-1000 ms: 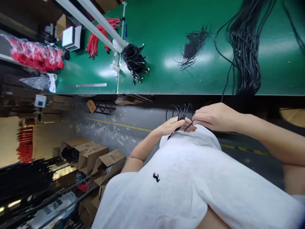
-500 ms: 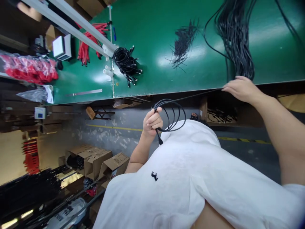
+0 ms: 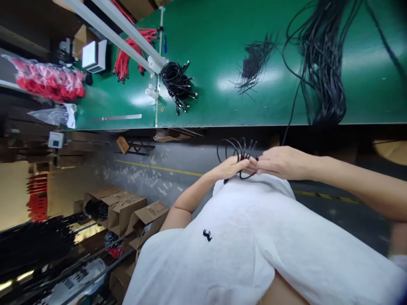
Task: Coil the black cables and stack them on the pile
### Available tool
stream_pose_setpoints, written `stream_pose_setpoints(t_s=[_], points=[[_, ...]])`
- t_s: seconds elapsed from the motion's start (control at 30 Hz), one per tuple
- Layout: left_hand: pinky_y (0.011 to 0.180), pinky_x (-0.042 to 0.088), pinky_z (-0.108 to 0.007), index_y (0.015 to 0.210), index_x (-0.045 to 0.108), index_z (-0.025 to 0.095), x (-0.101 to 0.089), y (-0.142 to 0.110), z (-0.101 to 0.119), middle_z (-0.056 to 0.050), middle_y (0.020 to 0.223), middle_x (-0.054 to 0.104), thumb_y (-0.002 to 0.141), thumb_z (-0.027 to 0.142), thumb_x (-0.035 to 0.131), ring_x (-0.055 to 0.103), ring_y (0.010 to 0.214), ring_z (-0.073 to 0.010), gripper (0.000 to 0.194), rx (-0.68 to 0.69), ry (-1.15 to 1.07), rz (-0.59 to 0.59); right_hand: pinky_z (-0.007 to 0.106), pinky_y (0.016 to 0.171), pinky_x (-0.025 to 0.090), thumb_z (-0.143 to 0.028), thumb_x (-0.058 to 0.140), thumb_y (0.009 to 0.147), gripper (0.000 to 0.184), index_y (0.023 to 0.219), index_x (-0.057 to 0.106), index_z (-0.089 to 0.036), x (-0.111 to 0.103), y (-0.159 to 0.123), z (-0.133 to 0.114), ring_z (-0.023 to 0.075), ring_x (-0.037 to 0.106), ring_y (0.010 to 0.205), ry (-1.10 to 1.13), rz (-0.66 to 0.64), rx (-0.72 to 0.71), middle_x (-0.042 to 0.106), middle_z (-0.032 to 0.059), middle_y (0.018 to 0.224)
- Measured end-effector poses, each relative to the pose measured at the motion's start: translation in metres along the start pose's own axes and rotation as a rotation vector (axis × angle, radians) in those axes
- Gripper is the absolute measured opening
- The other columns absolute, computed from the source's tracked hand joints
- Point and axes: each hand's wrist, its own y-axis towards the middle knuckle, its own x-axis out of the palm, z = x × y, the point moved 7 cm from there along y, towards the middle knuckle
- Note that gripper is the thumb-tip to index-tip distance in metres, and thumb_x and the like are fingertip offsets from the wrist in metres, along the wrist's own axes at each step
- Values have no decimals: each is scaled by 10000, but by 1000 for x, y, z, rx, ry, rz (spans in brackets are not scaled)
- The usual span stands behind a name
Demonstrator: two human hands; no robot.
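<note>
In front of the white shirt, my left hand [image 3: 232, 167] is closed around a coiled black cable [image 3: 235, 146], whose loops stick up above the fingers. My right hand [image 3: 276, 162] meets it from the right, fingers pinched on the same cable close to the left fingertips. From there a stretch of the cable runs up toward the bench edge. A long bundle of black cables [image 3: 324, 84] lies on the green bench [image 3: 216, 106], its looped end at the front edge. Fingers partly cover the held section.
A pile of short black ties [image 3: 256, 63] and a wound bunch of black cables [image 3: 178, 87] lie on the bench. Beside a white post [image 3: 133, 27] are red cables [image 3: 127, 55]. A metal ruler [image 3: 121, 117] lies farther left. Cardboard boxes [image 3: 148, 218] stand on the floor.
My right hand has left the cable bundle at the bench edge and come down to my left hand. My left hand has moved right with the coil. The view has shifted slightly.
</note>
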Motion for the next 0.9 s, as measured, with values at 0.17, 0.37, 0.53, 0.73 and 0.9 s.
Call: stream_pose_setpoints(t_s=[0.17, 0.37, 0.53, 0.73, 0.9], points=[[528, 481, -237, 950, 672, 103, 27, -9, -10, -51, 644, 689, 810, 611, 683, 601, 504, -111, 526, -156, 48, -227, 282, 659, 356, -452, 340, 1036, 473, 809, 649, -176, -10, -18, 39, 164, 552, 725, 138, -41, 186, 644, 67, 796], [372, 325, -195, 960, 702, 103, 32, -13, -2, 19, 474, 550, 769, 599, 731, 428, 361, -69, 532, -217, -61, -286, 271, 704, 393, -486, 395, 1005, 437, 857, 687, -197, 0, -26, 60, 163, 590, 756, 333, -18, 337, 678, 47, 827], [275, 176, -179, 742, 692, 156, 10, -38, 21, 132, 292, 174, 797, 563, 703, 134, 220, -40, 410, -31, -231, -124, 341, 913, 349, -405, 408, 1003, 452, 978, 759, -120, 2, -107, 176, 174, 607, 995, 77, 15, 658, 725, 141, 1066], [250, 151, -146, 764, 671, 175, -50, -74, 63, 132, 281, 201, 995, 436, 470, 105, 178, -31, 402, 332, -369, 385, 341, 700, 293, -222, 622, 903, 186, 869, 783, -136, 17, -167, 172, 112, 557, 697, -126, -292, 950, 733, 141, 845], [433, 445, -150, 846, 640, 127, -52, -34, 43, -38, 651, 714, 883, 446, 678, 662, 505, -109, 323, 181, -187, 398, 296, 596, 308, -320, 468, 1014, 342, 778, 674, -181, 11, -51, -10, 137, 536, 609, 63, -97, 109, 639, 46, 678]])
